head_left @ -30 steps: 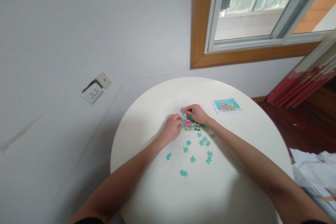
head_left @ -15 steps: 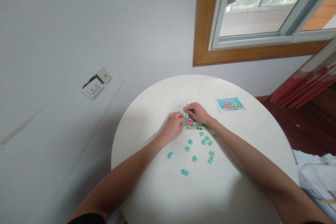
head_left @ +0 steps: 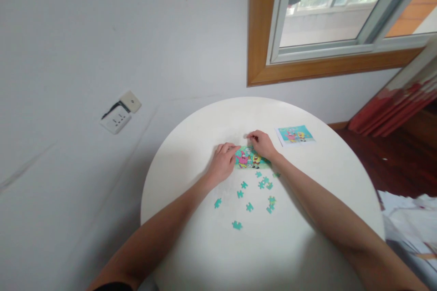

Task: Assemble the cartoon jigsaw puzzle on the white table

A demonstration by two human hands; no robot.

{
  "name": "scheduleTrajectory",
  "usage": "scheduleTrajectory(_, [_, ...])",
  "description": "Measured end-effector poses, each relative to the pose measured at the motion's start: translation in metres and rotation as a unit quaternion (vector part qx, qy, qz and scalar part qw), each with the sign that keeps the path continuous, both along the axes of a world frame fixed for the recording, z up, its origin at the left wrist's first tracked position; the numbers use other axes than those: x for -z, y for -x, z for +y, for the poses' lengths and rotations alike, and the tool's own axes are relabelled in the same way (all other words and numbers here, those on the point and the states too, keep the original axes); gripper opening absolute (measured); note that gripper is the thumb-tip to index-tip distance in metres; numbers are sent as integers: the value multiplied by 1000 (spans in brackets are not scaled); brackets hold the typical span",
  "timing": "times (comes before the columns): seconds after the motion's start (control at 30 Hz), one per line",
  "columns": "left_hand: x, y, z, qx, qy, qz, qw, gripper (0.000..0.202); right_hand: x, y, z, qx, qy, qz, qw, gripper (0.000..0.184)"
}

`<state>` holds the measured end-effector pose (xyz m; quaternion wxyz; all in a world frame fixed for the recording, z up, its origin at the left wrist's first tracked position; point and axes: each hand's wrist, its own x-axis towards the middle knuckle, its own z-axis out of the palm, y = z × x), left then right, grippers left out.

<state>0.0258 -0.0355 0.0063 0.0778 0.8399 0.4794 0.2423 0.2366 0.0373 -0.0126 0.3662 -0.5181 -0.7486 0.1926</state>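
A partly joined jigsaw puzzle [head_left: 246, 160] with a pink figure and a yellow figure lies on the white table. My left hand [head_left: 222, 162] rests at its left side, fingers stretched out, the index finger reaching the upper left edge. Over the puzzle's upper right part is my right hand [head_left: 263, 144], covering some of it. Its thumb and index finger are pinched together just past the top edge; whatever is between them is too small to make out. Nearer to me lie several loose teal puzzle pieces [head_left: 250, 207], some with yellow-green patches.
A printed reference picture [head_left: 296, 135] of the same figures lies at the right rear of the round table [head_left: 191, 245]. Behind it are the wall and a wood-framed window [head_left: 259, 22]. White papers [head_left: 406, 218] are piled beyond the table's right edge.
My right hand has lifted slightly off the puzzle toward its top edge, uncovering more of the picture. My left index finger has drawn back from the middle to the left edge.
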Motion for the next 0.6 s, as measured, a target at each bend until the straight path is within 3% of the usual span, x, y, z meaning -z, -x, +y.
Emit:
scheduleTrajectory(0.27, [0, -2, -5, -26, 8, 92, 995, 40, 6, 2, 2, -1, -1, 3, 1000, 28])
scheduleTrajectory(0.6, [2, -3, -1, -57, 9, 55, 997, 45, 11, 0, 8, 6, 0, 58, 998, 28])
